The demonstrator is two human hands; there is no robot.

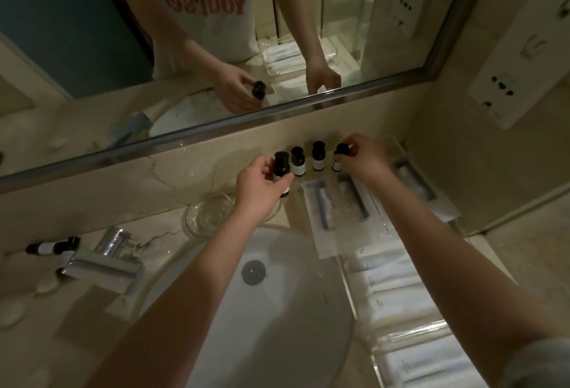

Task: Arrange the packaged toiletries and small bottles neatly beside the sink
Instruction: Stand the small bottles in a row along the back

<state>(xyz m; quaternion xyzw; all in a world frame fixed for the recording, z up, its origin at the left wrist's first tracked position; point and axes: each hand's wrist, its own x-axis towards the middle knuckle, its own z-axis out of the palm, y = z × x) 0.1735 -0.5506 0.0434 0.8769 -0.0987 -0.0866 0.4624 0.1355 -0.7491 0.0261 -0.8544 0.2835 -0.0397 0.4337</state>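
Observation:
Several small dark bottles with black caps stand in a row against the back wall under the mirror. My left hand (pixel 260 185) grips the leftmost bottle (pixel 281 165), held a little in front of the row. My right hand (pixel 362 157) pinches the cap of the rightmost bottle (pixel 339 159). Two bottles (pixel 298 161) (pixel 317 156) stand between them, untouched. Sealed packets with a blue razor (pixel 322 202) and a toothbrush (pixel 354 199) lie flat just in front of the row. Another dark bottle (pixel 52 245) lies on its side at the far left behind the tap.
The white sink basin (pixel 277 310) with its drain fills the lower middle. A chrome tap (pixel 105 256) stands at its left. A clear glass dish (pixel 206 214) sits behind the basin. A clear tray (pixel 410 335) of white packets lies along the right. Wall sockets (pixel 496 91) are at the right.

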